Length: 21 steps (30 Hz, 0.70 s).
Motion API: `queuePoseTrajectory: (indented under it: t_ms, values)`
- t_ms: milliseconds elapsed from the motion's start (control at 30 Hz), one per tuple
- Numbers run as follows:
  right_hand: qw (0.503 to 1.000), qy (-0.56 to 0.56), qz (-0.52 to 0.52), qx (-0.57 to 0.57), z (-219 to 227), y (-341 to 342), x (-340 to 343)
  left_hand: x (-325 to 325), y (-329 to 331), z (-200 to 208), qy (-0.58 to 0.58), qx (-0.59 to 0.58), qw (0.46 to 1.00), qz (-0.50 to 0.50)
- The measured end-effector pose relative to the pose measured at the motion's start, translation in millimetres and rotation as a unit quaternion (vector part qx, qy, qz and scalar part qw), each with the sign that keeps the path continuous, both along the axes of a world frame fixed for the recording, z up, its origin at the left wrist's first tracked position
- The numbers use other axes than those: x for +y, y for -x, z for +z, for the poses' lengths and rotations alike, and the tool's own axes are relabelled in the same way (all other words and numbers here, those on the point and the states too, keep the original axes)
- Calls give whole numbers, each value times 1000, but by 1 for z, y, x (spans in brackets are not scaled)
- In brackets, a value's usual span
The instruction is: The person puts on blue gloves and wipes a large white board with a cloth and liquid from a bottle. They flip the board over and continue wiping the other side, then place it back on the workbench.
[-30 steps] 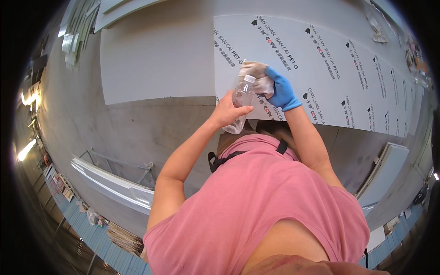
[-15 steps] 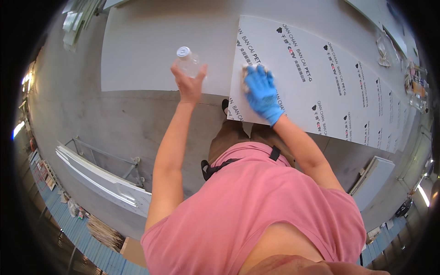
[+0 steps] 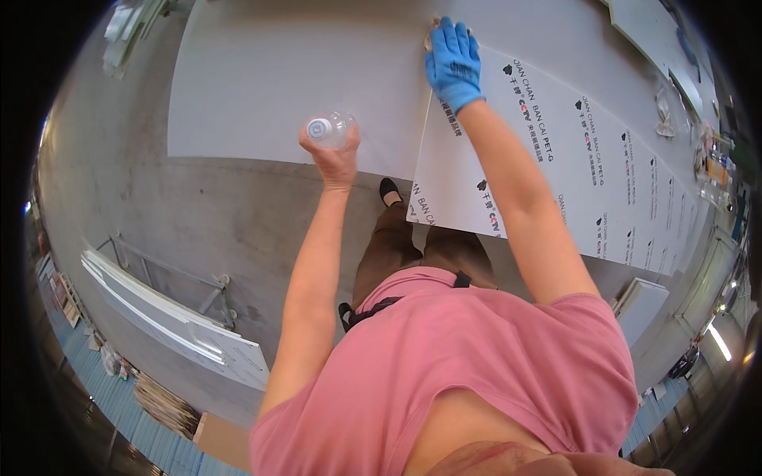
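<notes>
My left hand [image 3: 333,163] is wrapped around a clear plastic bottle [image 3: 341,127] with a white cap, tilted so the cap faces up toward me. The bottle is over the front part of a plain white panel [image 3: 246,95]. My right hand [image 3: 455,70], in a blue glove, lies flat with fingers stretched forward over a crumpled pale cloth [image 3: 429,40]; only the cloth's edges show around the fingers. That hand covers the far left corner of a white board with printed lettering [image 3: 548,159], which overlaps the plain panel.
On the floor at left, a metal frame [image 3: 210,297] stands beside stacked white panels [image 3: 178,321]. More boards [image 3: 639,309] stand at the right. Small items and bottles [image 3: 717,170] sit at the far right, near crumpled clear plastic [image 3: 665,111]. A cardboard piece [image 3: 222,440] lies lower left.
My right hand has slid away from me with the cloth, from the printed board's near left part to its far corner. The bottle has moved slightly nearer, its cap tipping toward me.
</notes>
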State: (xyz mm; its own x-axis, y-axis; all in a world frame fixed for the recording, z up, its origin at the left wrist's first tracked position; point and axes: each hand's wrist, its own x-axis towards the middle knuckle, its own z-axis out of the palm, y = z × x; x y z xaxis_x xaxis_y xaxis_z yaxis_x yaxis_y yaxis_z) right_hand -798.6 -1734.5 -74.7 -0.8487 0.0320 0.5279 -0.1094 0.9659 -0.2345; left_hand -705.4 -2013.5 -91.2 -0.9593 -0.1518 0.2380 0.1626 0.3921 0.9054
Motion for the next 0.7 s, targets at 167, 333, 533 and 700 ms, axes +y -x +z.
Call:
queuePoseTrajectory:
  t_ms: [167,333,533,700]
  values:
    - [988,11,32,-153,10,-155,-75,-3,-4,-13,15,54,998,1]
    - [981,32,93,-169,14,-170,-78,-10,-6,-17,-31,43,998,-16]
    - [1000,-6,-6,-10,-7,-4,1,8,2,4,-22,15,999,-36]
    - [995,21,33,-89,8,-102,-56,-5,-6,-5,10,29,999,-13]
